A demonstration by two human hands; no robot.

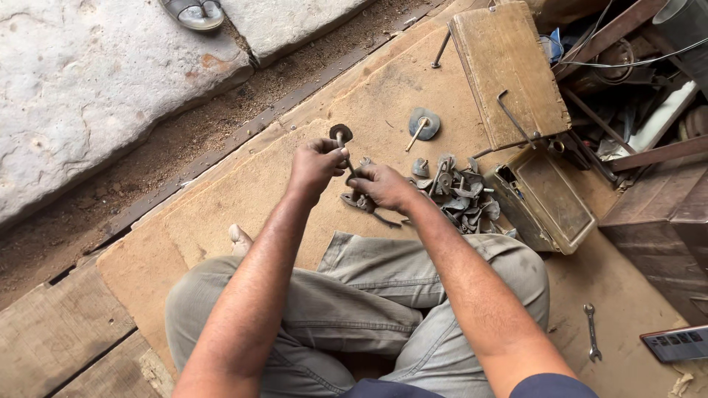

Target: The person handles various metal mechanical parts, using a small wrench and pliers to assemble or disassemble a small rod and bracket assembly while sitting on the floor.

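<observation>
I sit cross-legged on a dusty board floor. My left hand is closed around the stem of a small metal part with a round disc head, held upright. My right hand grips a dark curved metal piece just below and to the right of it; the two hands nearly touch. A pile of several similar rusty metal parts lies right of my right hand. Another disc-headed part lies alone on the floor beyond the hands.
An open wooden toolbox with its raised lid stands at the right, scrap metal and wires behind it. A small spanner lies near my right knee, a dark flat device at the right edge. Stone slabs and a sandal lie far left.
</observation>
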